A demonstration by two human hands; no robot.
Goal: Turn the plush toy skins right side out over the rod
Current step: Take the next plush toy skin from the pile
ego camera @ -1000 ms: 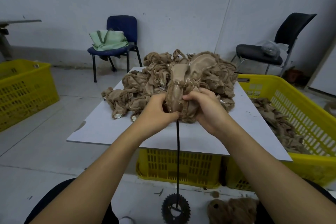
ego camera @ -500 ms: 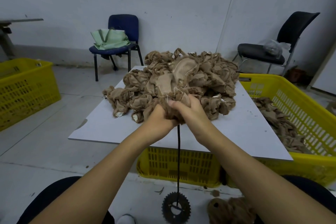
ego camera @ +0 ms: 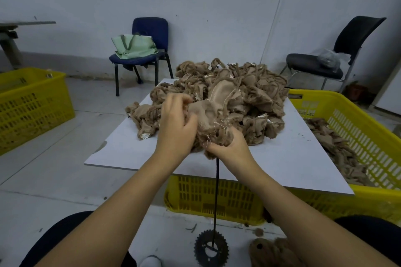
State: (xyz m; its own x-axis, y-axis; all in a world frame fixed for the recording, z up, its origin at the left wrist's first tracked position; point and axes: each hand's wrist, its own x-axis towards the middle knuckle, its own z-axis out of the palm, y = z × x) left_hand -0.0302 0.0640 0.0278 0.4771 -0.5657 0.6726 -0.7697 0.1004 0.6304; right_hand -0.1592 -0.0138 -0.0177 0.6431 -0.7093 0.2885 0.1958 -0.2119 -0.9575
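One tan plush toy skin (ego camera: pixel 213 115), woven backing outward, sits atop the single thin black upright rod (ego camera: pixel 216 191) before a heap of more skins (ego camera: pixel 249 93) on the white board (ego camera: pixel 282 158). Left hand (ego camera: pixel 176 123) pinches its upper fabric; right hand (ego camera: pixel 231 147) clutches its furry lower edge. Three yellow plastic crates (ego camera: pixel 32 104) and two chairs (ego camera: pixel 149 50) stand around.

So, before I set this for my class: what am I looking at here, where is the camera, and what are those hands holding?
No machine here: a person works bare-handed, filmed by a camera on their head, looking down. The left hand and right hand each grip one tan plush skin pushed over a thin black rod, which stands on a toothed base on the floor. Behind it, a pile of skins lies on a white board resting on yellow crates.
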